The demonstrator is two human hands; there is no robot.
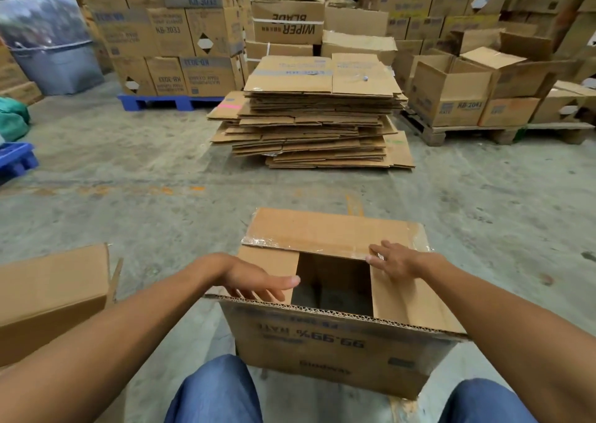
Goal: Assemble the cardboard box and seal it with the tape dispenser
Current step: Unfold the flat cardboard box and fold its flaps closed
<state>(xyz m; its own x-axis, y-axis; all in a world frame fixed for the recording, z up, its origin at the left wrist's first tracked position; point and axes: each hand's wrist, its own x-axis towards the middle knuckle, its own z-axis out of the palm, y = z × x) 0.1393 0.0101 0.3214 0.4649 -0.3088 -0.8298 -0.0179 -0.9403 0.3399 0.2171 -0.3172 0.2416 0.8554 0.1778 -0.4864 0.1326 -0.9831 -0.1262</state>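
A brown cardboard box [329,348] with upside-down print stands on the concrete floor between my knees. Its far flap [322,232], edged with old clear tape, is folded down, and both side flaps lie flat, leaving a dark square gap in the middle. My left hand [254,280] rests flat on the left side flap, fingers spread. My right hand [395,259] presses on the right side flap where it meets the far flap. The near flap hangs down toward me. No tape dispenser is in view.
Another cardboard box [51,293] sits at my left. A tall stack of flattened cartons [316,116] lies ahead on the floor. Pallets of stacked boxes [174,35] line the back and right [451,93]. A grey bin [58,64] stands far left.
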